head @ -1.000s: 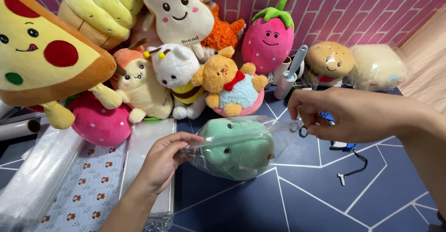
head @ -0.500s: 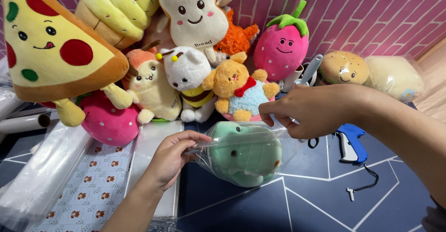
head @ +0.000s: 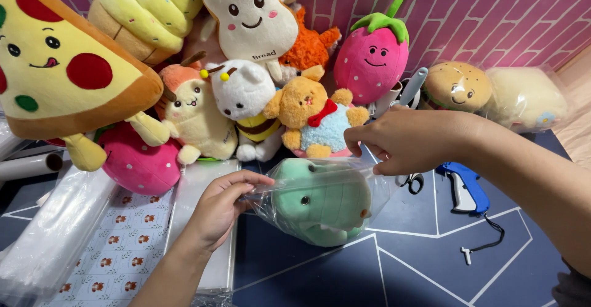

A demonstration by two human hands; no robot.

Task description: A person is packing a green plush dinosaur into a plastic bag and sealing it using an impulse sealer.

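Left hand (head: 218, 211), right hand (head: 406, 141) both pinch clear bag (head: 369, 187) holding green plush (head: 320, 202); plush pile (head: 246, 91) at surface's far edge, blue tagging gun (head: 465, 187) right.

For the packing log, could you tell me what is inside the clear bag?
A green plush with a dark eye and white teeth fills the clear bag, held by the left hand and right hand. Its underside is hidden.

The right hand (head: 412, 141) is brought from three o'clock in to the upper edge of the clear bag (head: 369, 187), now pinched above the green plush (head: 320, 202).
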